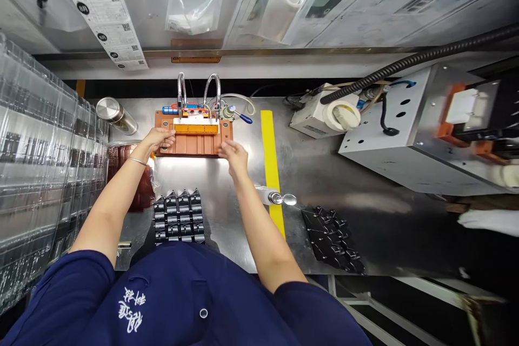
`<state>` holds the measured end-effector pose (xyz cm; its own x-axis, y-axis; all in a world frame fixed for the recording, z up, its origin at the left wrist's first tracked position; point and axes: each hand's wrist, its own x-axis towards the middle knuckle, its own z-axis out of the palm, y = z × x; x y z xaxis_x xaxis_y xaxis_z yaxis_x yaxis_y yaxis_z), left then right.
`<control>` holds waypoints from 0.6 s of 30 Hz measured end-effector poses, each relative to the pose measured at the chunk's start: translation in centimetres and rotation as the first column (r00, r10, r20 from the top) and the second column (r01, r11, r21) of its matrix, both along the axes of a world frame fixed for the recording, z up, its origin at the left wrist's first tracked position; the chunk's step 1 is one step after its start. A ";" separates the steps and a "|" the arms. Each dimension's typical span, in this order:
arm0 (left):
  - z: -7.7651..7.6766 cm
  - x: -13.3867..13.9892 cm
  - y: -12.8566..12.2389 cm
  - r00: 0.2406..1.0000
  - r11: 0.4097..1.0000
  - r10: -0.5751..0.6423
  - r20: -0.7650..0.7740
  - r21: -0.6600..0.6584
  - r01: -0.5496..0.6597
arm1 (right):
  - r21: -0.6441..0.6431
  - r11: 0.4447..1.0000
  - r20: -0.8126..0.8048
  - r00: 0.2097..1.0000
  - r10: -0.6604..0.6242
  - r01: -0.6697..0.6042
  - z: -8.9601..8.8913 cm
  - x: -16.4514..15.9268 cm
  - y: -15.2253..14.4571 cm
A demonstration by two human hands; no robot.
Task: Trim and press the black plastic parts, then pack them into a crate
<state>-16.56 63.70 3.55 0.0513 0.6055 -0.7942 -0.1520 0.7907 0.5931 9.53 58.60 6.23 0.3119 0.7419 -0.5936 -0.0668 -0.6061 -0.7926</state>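
A brown fixture block [197,145] lies on the steel bench, with a long orange strip [196,129] full of small slots along its white rear part. My left hand [160,139] is closed, its fingertips pinching at the strip's left end. Over the front right corner of the fixture, my right hand [235,157] has its fingers partly curled and apart; I see nothing held in it. Two bent metal hoses [214,84] arch down behind the strip. A toggle clamp with a blue handle [245,118] sits at the fixture's back right.
Stacked clear plastic trays [36,173] rise at the left, beside a steel flask [117,115]. Black moulded parts [178,216] lie in front of me, others [334,240] at the right. Yellow tape [271,157] crosses the bench. A grey machine [385,157] stands right.
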 end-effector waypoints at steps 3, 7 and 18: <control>0.2 0.3 -0.5 0.998 0.998 0.056 0.003 0.005 -0.056 | -0.023 0.992 0.043 0.991 0.125 -0.124 0.5 -0.6 -7.6; 0.7 0.7 -1.0 0.994 0.994 0.109 0.023 -0.015 -0.108 | -0.127 0.932 0.055 0.936 0.348 -0.339 -0.7 -1.2 -16.8; 0.5 2.4 -1.0 0.973 0.975 0.221 -0.065 0.005 -0.221 | -0.409 0.545 0.118 0.549 0.827 -0.732 -0.9 -0.1 -17.6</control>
<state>-14.14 62.67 4.03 -0.1348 0.5945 -0.7927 -0.2846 0.7431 0.6056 9.43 41.02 5.29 -0.1329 0.5802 -0.8036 0.7262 -0.4947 -0.4773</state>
